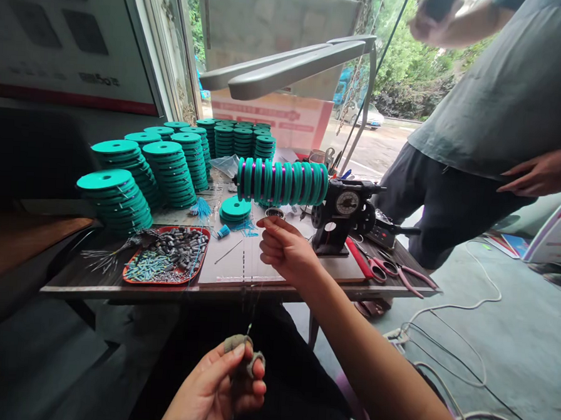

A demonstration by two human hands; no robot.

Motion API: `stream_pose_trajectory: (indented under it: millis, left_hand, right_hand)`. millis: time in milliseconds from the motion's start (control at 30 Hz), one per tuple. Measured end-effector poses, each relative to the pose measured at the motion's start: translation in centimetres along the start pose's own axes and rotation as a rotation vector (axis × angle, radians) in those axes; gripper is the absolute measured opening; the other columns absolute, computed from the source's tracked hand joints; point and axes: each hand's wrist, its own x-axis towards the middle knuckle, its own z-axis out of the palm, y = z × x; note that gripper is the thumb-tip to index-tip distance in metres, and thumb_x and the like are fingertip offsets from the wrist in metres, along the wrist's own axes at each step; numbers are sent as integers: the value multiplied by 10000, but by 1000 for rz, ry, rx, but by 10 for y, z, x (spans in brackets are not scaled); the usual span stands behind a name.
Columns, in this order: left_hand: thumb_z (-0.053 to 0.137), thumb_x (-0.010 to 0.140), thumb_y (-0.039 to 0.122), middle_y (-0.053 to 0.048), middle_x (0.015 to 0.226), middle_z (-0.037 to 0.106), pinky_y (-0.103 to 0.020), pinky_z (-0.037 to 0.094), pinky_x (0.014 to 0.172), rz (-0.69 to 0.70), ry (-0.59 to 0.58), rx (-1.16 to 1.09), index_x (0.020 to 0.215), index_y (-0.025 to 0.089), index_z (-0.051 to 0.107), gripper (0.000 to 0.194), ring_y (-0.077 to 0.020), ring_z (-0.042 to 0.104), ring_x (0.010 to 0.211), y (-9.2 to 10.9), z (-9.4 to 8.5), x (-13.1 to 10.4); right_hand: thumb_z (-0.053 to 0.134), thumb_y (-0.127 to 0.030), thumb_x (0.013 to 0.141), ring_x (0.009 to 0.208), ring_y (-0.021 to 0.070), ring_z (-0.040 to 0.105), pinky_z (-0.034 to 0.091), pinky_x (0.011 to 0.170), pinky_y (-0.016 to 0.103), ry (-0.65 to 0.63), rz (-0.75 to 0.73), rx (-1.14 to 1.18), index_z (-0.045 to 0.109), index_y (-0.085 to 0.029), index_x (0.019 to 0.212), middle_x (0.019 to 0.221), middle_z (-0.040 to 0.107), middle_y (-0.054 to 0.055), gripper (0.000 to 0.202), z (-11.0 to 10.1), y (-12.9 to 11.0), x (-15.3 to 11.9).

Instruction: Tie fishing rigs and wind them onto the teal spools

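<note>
Low in the view, my left hand (219,382) pinches a thin line (249,329), with greyish covers on its fingertips. My right hand (285,251) is closed above the table's front edge, just below the row of teal spools (282,182); what its fingertips hold is too small to make out. Those spools sit side by side on the shaft of a black winding machine (336,219) with a round dial. Fine threads run down from the spools between my hands. A small round dish (274,213) is right behind my right fingertips.
Stacked teal spools (170,166) fill the back left. A red tray (127,271) holds weights and small parts. Scissors (378,270) and pliers (415,281) lie right. A lamp (297,67) arches overhead. A person (493,108) stands at the right; cables cross the floor.
</note>
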Motion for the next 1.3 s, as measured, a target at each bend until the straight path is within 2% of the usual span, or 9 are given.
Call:
stream_pose_trajectory:
  millis: [1000, 1300]
  left_hand:
    - [652, 704, 188, -69, 638, 691, -266, 492, 571, -11, -7, 3, 734, 130, 650, 66, -155, 630, 555, -4, -6, -2]
    - [666, 677, 195, -86, 633, 690, -272, 492, 552, -38, 21, -1, 738, 120, 644, 99, -168, 631, 539, -6, -6, 0]
  right_hand:
    - [591, -245, 768, 386, 35, 103, 115, 364, 147, 24, -3, 19, 552, -159, 707, 446, 151, -115, 113, -1, 0, 1]
    - [604, -242, 758, 391, 32, 110, 116, 366, 142, 0, -20, 38, 557, -153, 715, 446, 161, -114, 110, -6, 0, 2]
